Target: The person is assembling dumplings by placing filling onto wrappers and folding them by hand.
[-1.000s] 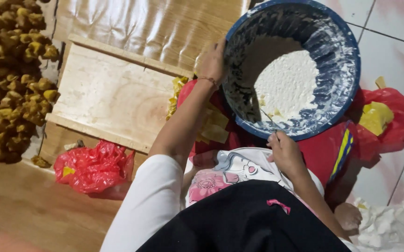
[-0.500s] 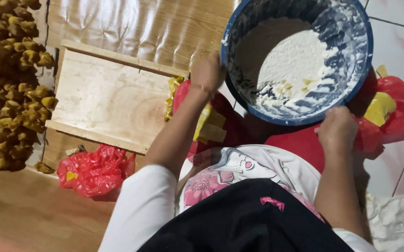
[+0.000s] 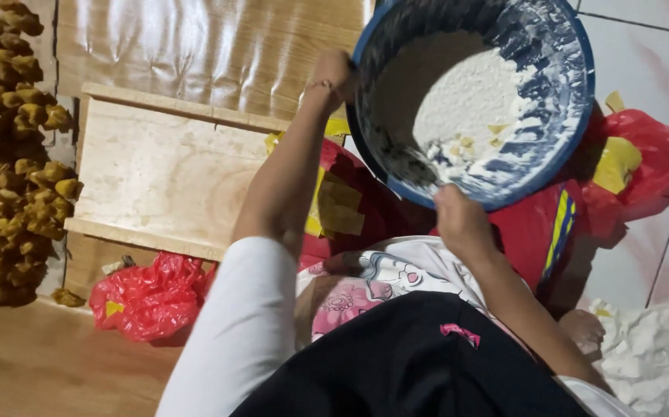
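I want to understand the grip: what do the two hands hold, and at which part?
Both hold the blue bowl of white powder by its rim: the left hand at the far-left edge, the right hand at the near edge.

A round blue basin [image 3: 566, 116], smeared white inside, is tilted toward the person, above red bags. White flour [image 3: 465, 100] with yellow bits lies heaped against its lower wall.

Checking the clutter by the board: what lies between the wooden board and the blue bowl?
In the head view, the left forearm crosses that gap between wooden board and blue bowl; yellow pieces on red plastic lie under it.
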